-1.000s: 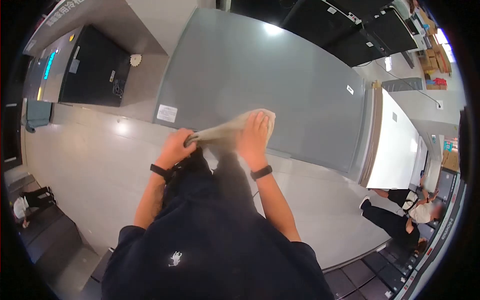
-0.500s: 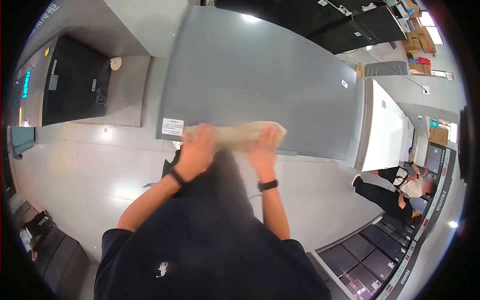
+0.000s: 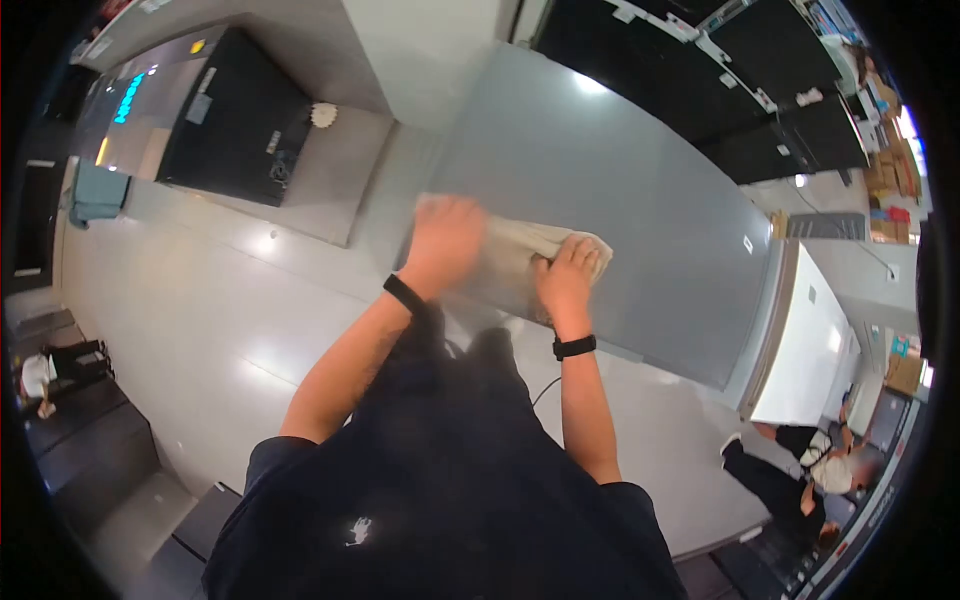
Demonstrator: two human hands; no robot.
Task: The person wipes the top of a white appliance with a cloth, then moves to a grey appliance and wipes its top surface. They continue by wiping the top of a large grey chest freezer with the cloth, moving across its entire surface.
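A beige folded cloth (image 3: 522, 240) lies on the large grey panel (image 3: 640, 150), near the panel's edge closest to me. My left hand (image 3: 445, 243) is at the cloth's left end, smeared by motion, so its fingers are hard to make out. On the cloth's right end rests my right hand (image 3: 570, 280), its fingers bent over the fabric and gripping it. Each wrist has a black band. The white label at the panel's left corner does not show now.
A dark appliance (image 3: 235, 120) stands at the upper left, with a round cream object (image 3: 323, 115) beside it. Black units (image 3: 640, 70) line the back. A white panel (image 3: 805, 340) stands at the right, with people (image 3: 800, 470) near it. Another person (image 3: 40, 380) is far left.
The view has turned, so the panel appears further right and tilted. My left hand has moved up and away from me at the cloth's left end. The cloth now slants down towards the right.
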